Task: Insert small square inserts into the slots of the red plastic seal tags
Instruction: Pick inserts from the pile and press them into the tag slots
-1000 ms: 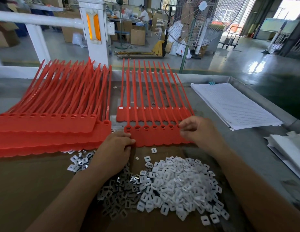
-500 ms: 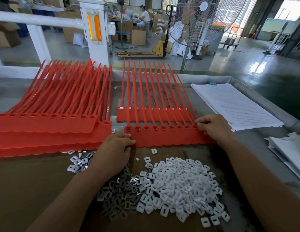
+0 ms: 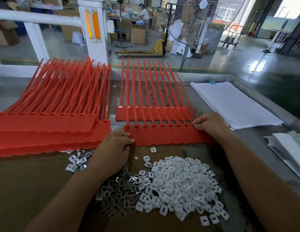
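1. Left grip (image 3: pixel 115 144): fingers curled, thumb and fingertips pinching the left end of the near strip of red seal tags (image 3: pixel 162 137). No insert visible in it.
2. Right grip (image 3: pixel 211 124): fingertips pinched on the right end of the same strip, right at the slot row. Can't tell if an insert sits under them.
3. The strip spans from one grip to the other. It lies flat, its scalloped front edge on the cardboard sheet (image 3: pixel 28 190), tails pointing away from me.
4. Progress on this strip: every slot showing between the grips has a grey piece seated. Whatever lies under the right fingertips is hidden. My read: this row is at or near its last slot.
5. Far strip (image 3: pixel 122 114) sits just behind, with the near strip's tails lying across it. Its slots show white, so it looks finished.
6. Stack of red tag strips (image 3: pixel 45 128) is to the left, just beside the left grip. Its top slots look open. My read: that's the bulk still to do.
7. Supply is on the near side of the strip, between my forearms. The white inserts pile (image 3: pixel 176 185) is on the right and the grey inserts pile (image 3: pixel 119 196) touches its left edge. A few strays (image 3: pixel 153 150) lie near the strip's front edge.
8. A stack of lined paper (image 3: pixel 238 104) sits on the worktop (image 3: pixel 256 141) to the right, apart from the strip.
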`<action>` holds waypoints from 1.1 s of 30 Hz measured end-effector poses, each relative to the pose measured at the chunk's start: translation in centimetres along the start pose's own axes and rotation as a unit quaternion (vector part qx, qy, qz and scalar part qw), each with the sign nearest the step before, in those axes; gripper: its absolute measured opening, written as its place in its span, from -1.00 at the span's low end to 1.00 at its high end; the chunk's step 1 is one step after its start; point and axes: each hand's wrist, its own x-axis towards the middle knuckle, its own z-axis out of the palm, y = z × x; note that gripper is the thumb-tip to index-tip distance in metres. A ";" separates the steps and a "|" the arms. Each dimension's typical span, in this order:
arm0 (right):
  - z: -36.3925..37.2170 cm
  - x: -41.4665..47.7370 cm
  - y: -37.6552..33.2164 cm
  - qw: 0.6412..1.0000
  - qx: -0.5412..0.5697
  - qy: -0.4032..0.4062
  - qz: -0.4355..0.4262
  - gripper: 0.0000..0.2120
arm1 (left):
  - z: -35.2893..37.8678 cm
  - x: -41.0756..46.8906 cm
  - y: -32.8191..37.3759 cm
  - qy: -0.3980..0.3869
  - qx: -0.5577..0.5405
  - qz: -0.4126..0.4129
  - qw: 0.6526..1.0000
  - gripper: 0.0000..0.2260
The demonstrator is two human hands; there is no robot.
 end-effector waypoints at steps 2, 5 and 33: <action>0.0 0.1 -0.1 0.999 0.026 0.011 0.019 -0.87 | 0.0 0.0 0.0 0.001 0.000 0.001 1.000 -0.71; -0.3 0.0 -0.3 0.997 0.063 0.020 0.048 -0.85 | -0.1 0.0 0.1 0.000 0.003 0.003 1.000 -0.71; 6.8 -12.4 -7.5 0.871 -0.166 -0.279 -0.370 -0.81 | 0.5 0.5 -0.5 -0.009 0.006 0.002 1.000 -0.71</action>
